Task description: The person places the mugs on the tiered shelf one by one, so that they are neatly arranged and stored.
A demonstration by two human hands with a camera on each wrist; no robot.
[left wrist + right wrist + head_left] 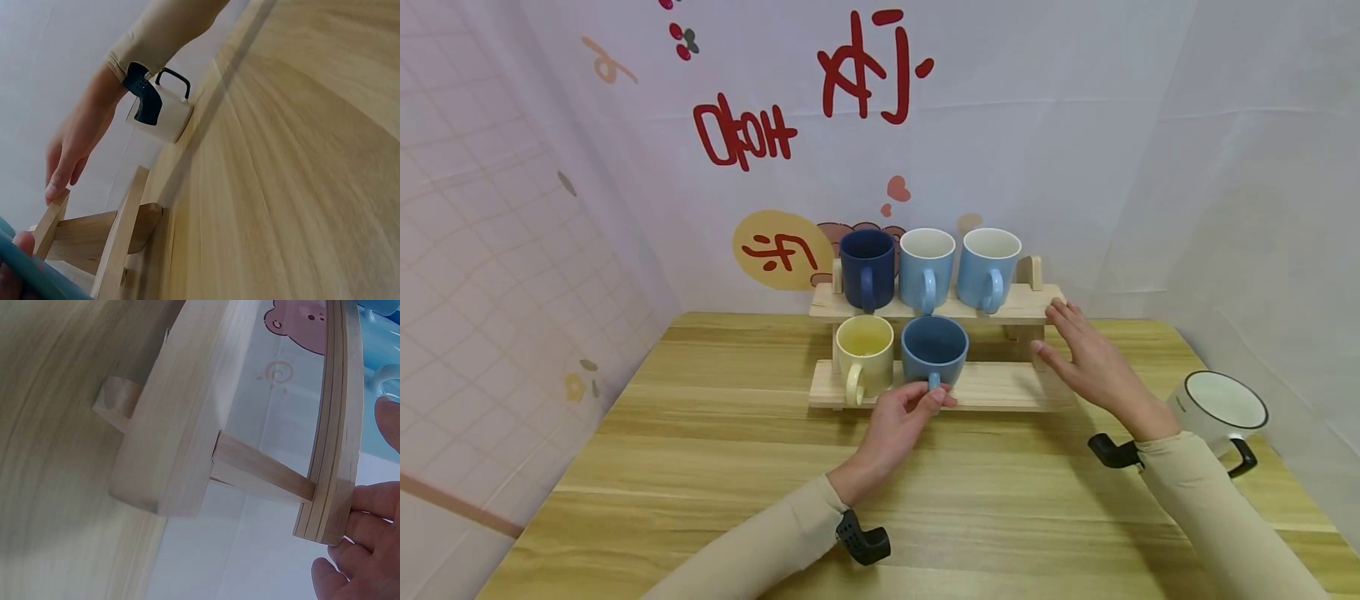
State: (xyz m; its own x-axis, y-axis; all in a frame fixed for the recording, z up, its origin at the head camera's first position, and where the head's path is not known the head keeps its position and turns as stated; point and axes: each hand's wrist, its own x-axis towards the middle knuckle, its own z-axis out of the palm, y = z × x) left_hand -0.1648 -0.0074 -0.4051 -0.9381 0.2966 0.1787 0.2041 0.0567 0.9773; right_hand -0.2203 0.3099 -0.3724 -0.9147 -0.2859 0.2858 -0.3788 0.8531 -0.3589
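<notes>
A grey-blue mug [935, 346] is at the lower board of a two-tier wooden shelf [1000, 385], its handle toward me. My left hand [904, 421] pinches that handle between thumb and fingers. Beside it on the left stands a pale yellow mug [867, 367]. My right hand [1093, 362] rests with extended fingers against the right end of the upper board [337, 425]. On that board a dark navy mug [867, 271] and two light blue mugs, one in the middle [925, 275] and one at the right [985, 271], stand in a row, handles forward.
A white mug [1225, 400] with a black rim and handle stands on the wooden table [715, 433] at the right, partly behind my right forearm. A white printed cloth [1045, 125] hangs behind the shelf and along both sides.
</notes>
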